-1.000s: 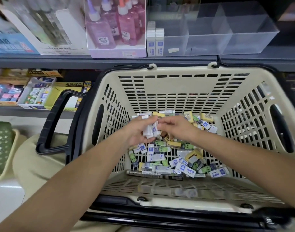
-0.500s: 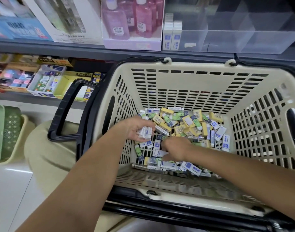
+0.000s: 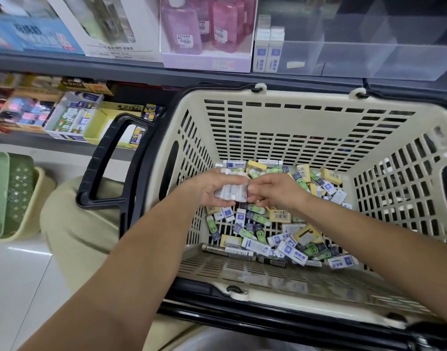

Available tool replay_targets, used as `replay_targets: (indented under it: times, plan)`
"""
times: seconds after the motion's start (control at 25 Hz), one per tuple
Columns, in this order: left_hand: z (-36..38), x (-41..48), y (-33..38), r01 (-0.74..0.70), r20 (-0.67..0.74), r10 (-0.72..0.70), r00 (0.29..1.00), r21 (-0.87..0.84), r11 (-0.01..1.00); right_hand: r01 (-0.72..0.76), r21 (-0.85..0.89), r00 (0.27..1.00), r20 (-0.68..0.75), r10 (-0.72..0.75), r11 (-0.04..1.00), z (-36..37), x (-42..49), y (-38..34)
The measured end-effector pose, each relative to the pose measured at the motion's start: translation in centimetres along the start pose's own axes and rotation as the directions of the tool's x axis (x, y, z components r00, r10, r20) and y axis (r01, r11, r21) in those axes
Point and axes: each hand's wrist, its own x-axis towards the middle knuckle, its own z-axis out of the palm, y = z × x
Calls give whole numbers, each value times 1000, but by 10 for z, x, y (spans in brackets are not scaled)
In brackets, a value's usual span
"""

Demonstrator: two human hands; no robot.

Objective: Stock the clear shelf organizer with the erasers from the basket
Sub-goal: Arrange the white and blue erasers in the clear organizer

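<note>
Brought up from the pile to meet the left hand (image 3: 212, 188): the right hand (image 3: 275, 191), fingertips pinching the end of a small stack of white erasers (image 3: 232, 192) gripped in the left palm, above the loose erasers (image 3: 280, 236) in the basket (image 3: 306, 97). Light, stiff, probably slick in their sleeves; best squeezed across the long sides. Behind, on the shelf, the clear shelf organizer (image 3: 356, 51), barely stocked.

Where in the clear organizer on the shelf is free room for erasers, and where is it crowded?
The clear organizer has bare compartments right of the two upright erasers; its left end is taken. The basket floor is crowded with loose erasers, except a bare strip along its near wall.
</note>
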Motion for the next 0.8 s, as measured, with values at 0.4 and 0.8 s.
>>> replay_targets:
  times: [0.4, 0.8]
  plan:
    - [-12, 9, -7, 71, -154, -61, 986, 60, 996, 175, -950, 985, 170, -44, 257, 41, 10, 37]
    - [-4, 2, -3, 108, 57, -116, 992, 118, 987, 18, -189, 1000, 3, -18, 982, -7, -3, -22]
